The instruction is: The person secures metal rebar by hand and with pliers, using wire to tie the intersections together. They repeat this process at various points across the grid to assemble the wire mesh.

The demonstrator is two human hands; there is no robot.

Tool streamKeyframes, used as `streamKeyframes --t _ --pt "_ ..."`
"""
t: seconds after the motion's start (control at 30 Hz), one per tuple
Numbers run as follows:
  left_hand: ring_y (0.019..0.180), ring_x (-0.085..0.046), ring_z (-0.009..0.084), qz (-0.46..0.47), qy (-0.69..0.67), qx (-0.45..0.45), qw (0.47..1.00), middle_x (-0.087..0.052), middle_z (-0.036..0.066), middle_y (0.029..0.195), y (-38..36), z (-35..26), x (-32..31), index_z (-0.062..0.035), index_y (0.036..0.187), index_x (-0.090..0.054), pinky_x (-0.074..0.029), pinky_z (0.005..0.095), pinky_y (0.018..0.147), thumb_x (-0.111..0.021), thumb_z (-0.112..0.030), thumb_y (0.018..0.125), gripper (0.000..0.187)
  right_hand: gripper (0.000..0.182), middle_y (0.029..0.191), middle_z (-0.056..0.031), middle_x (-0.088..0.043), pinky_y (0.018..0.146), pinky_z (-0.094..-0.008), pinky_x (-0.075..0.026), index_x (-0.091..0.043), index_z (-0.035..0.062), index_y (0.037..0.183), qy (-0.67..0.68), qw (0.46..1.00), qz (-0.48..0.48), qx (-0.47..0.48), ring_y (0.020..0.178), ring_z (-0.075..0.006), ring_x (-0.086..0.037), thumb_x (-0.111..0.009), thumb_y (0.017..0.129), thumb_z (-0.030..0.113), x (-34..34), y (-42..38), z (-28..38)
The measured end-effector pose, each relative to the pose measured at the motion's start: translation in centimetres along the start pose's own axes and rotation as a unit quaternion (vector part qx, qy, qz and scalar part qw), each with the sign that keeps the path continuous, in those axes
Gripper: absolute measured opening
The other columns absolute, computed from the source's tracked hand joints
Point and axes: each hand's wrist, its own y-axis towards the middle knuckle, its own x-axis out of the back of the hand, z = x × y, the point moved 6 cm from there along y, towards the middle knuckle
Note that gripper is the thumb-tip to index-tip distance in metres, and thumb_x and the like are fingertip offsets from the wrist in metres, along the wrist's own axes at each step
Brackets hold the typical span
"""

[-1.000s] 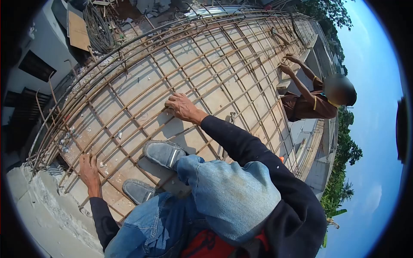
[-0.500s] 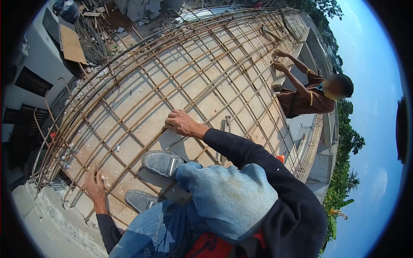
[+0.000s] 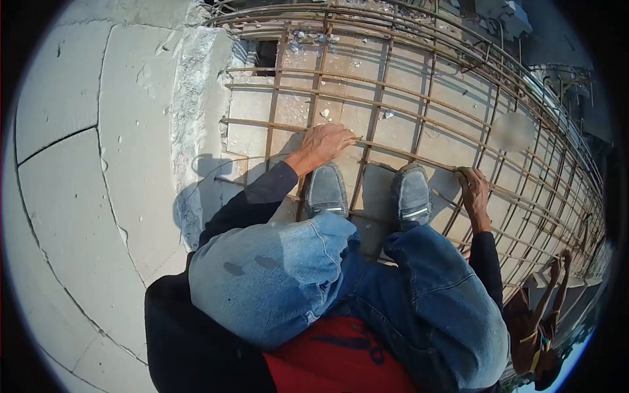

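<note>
A grid of rusty steel rebar lies over pale boards in front of my feet. My left hand is closed around one long bar near the broken wall edge, fingers pointing right. Farther right, my right hand curls its fingers over the same bar. Between the hands, two grey shoes stand among the bars. Small pale stone chips are scattered on the boards just beyond my left hand.
A block wall with a rough, chipped edge borders the left side. Bundled long bars curve along the far edge. A co-worker is at the lower right, hands at the grid. A dark gap opens near the wall.
My view has swung left, toward the block wall. My left hand, earlier spread beside the bars, is now closed on a bar. My right hand still grips rebar.
</note>
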Motion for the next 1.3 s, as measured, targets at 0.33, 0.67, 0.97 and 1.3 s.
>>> streamKeyframes --t 0.33,0.67,0.97,1.3 --pt "0.086 -0.064 0.0299 -0.015 -0.029 0.023 0.999 -0.065 0.009 0.088 0.0 1.0 -0.5 -0.0119 0.101 -0.069 -0.050 0.0416 0.074 -0.059 -0.034 0.089 0.026 0.014 0.084 -0.0158 -0.066 0.070 -0.0389 -0.048 -0.068 0.0013 0.092 0.031 0.999 0.013 -0.020 0.077 -0.0312 -0.063 -0.062 0.087 0.013 0.0 1.1 0.9" --pt "0.086 -0.062 0.0347 0.065 -0.043 0.042 0.996 -0.065 0.014 0.091 0.8 1.7 -0.7 -0.0076 0.095 -0.066 -0.048 0.0448 0.075 -0.060 -0.036 0.089 0.029 0.021 0.088 -0.0149 -0.069 0.075 -0.0342 -0.053 -0.069 0.0004 0.095 0.091 0.986 0.081 -0.117 0.081 -0.0259 -0.068 -0.071 0.079 0.013 -1.1 1.8 -0.3" --pt "0.087 -0.062 0.0358 0.110 -0.045 0.016 0.993 -0.066 0.015 0.092 1.5 2.0 -0.1 -0.0067 0.094 -0.066 -0.048 0.0455 0.075 -0.059 -0.034 0.089 0.029 0.026 0.090 -0.0144 -0.070 0.073 -0.0338 -0.052 -0.070 0.0017 0.096 0.119 0.978 0.121 -0.123 0.080 -0.0266 -0.068 -0.072 0.080 0.021 -1.5 1.9 -1.2" --pt "0.089 -0.063 0.0318 0.066 -0.028 0.035 0.997 -0.065 0.011 0.089 0.6 1.7 -0.6 -0.0088 0.100 -0.067 -0.050 0.0437 0.074 -0.058 -0.035 0.091 0.029 0.024 0.089 -0.0183 -0.068 0.073 -0.0365 -0.051 -0.068 -0.0020 0.097 0.051 0.986 0.155 -0.031 0.081 -0.0319 -0.066 -0.062 0.089 0.019 -1.8 2.9 -0.6"
